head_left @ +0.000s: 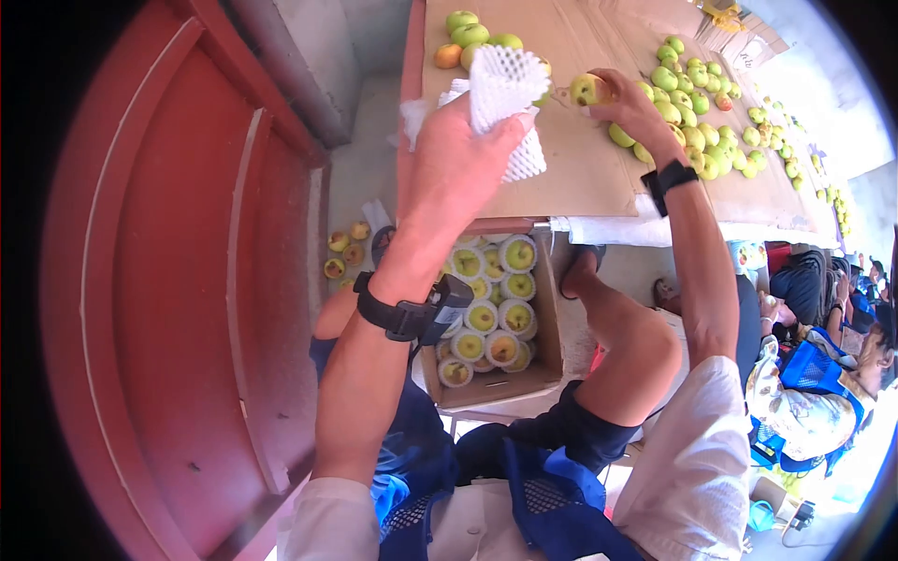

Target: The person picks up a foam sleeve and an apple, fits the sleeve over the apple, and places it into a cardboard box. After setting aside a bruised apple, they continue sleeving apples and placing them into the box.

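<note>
Gripping a bunch of white foam net sleeves [505, 89], the left hand [454, 164] is raised over the near left part of the cardboard-covered table [580, 164], fingers clenched around the sleeves' lower end. A black band [404, 318] sits on that wrist. Toward the middle of the table, the right hand [636, 112] closes its fingertips around a yellow-green fruit [587, 90], which rests on or just above the cardboard; I cannot tell which. A black watch [670, 177] is strapped to the right wrist.

Just beyond the right hand, a long pile of green fruit [697, 103] runs along the table's right side and away toward its far end. A small cluster of fruit [468, 35], green with one orange piece, lies at the table's far left corner, behind the sleeves.

Under the table's near edge, between the person's knees, stands an open cardboard box [550, 323] packed with net-wrapped fruit [496, 309]. Left of the table's leg, a few loose fruits [344, 252] lie on the floor. Other people [804, 290] sit low beside the table's right edge.
</note>
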{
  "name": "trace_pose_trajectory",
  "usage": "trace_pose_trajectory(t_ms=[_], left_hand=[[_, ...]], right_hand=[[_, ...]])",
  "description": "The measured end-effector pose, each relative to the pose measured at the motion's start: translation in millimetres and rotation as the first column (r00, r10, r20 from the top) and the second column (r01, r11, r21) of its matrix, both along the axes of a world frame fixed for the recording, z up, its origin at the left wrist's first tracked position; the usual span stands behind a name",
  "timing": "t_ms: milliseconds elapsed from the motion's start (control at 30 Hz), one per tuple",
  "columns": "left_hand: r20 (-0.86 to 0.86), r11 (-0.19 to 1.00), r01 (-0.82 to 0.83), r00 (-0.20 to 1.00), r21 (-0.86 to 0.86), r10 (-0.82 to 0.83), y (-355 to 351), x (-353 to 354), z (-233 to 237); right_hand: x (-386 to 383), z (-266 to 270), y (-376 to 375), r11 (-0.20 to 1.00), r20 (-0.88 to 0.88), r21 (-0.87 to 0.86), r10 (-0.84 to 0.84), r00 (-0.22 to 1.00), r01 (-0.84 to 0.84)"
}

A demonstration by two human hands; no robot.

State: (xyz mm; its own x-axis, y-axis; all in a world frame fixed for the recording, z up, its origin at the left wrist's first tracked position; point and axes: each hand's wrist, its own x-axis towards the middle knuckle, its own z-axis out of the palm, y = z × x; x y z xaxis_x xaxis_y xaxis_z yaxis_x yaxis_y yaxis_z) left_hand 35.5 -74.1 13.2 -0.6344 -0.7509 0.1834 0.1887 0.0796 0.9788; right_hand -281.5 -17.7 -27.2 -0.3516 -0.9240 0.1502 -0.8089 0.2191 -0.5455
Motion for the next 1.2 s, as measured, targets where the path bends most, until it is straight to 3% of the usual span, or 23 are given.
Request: trace_pose_trajectory(t_ms=[33,67,100,133,200,233,267,333,400,467,600,700,900,967,1000,1067,1100,1167,1200], left_hand=[[0.007,1.0,-0.023,1.0,0.0,0.023,-0.5,1.8,1.7],[0.013,0.999,-0.042,0.999,-0.001,0.042,-0.5,3.3,3.3],[0.006,0.999,-0.032,0.999,-0.002,0.032,-0.9,4.6,4.2],[0.024,1.0,-0.03,0.999,0.005,0.03,-1.9,6.3,4.5],[0.038,1.0,-0.018,0.999,0.008,0.017,-2.7,7.4,5.2],[0.044,1.0,-0.02,0.999,0.004,0.02,-2.6,7.4,4.9],[0.05,1.0,-0.024,0.998,0.0,0.024,-2.3,7.3,4.7],[0.053,1.0,-0.019,0.998,-0.004,0.02,-2.6,7.2,4.8],[0.062,1.0,-0.015,0.998,-0.009,0.016,-1.2,7.6,5.5],[0.033,1.0,-0.022,0.999,0.02,0.021,1.3,8.3,7.5],[0.057,1.0,-0.025,0.998,0.001,0.025,1.6,9.2,7.3],[0.061,1.0,-0.027,0.998,-0.001,0.027,0.6,8.8,6.5],[0.045,0.998,-0.058,0.997,-0.008,0.059,-2.8,7.7,2.4],[0.045,0.999,-0.046,0.998,-0.021,0.047,-4.1,9.4,3.6],[0.047,0.999,-0.047,0.998,-0.02,0.047,-3.7,9.9,4.3],[0.021,0.999,-0.048,0.999,-0.013,0.048,-2.0,10.7,6.4],[0.023,0.999,-0.049,0.999,-0.01,0.049,-2.2,11.7,6.8],[0.053,0.998,-0.027,0.998,-0.057,0.03,-3.4,12.3,7.5],[0.056,0.998,-0.026,0.998,-0.056,0.029,-2.9,12.1,8.0]], right_hand=[[2.6,-1.5,9.6,0.994,0.286,-0.104,0.075,0.955,-0.047],[8.7,0.5,21.7,0.974,0.537,-0.217,0.17,0.827,-0.059],[17.3,-0.6,34.0,0.956,0.745,-0.291,0.257,0.616,-0.048],[28.0,0.8,43.8,0.956,0.74,-0.292,0.252,0.623,-0.039],[41.4,3.4,59.0,0.896,0.889,-0.445,0.439,0.133,0.014],[42.0,-0.3,64.6,0.879,0.88,-0.476,0.475,0.023,0.02],[42.1,-2.5,69.8,0.878,0.878,-0.478,0.477,0.032,0.024],[44.8,-3.7,76.4,0.819,0.782,-0.573,0.555,-0.283,0.025],[49.6,-2.7,80.8,0.816,0.781,-0.577,0.564,-0.266,0.036],[59.5,3.1,84.6,0.809,0.754,-0.587,0.56,-0.344,0.03],[86.9,16.5,92.3,0.811,0.753,-0.574,0.577,-0.315,0.114],[101.7,21.1,95.6,0.835,0.754,-0.502,0.55,-0.36,0.225],[108.8,16.7,96.6,0.863,0.834,-0.391,0.479,-0.272,0.32],[111.0,11.4,96.5,0.875,0.91,-0.391,0.321,0.261,0.286],[110.8,9.8,98.3,0.876,0.912,-0.389,0.32,0.258,0.287],[112.6,10.1,103.1,0.903,0.819,-0.367,0.201,0.537,0.222],[112.0,8.3,103.7,0.905,0.821,-0.363,0.199,0.535,0.222],[110.8,5.8,103.8,0.891,0.68,-0.413,0.164,0.714,0.188],[109.4,5.3,104.9,0.892,0.683,-0.411,0.162,0.713,0.191]])
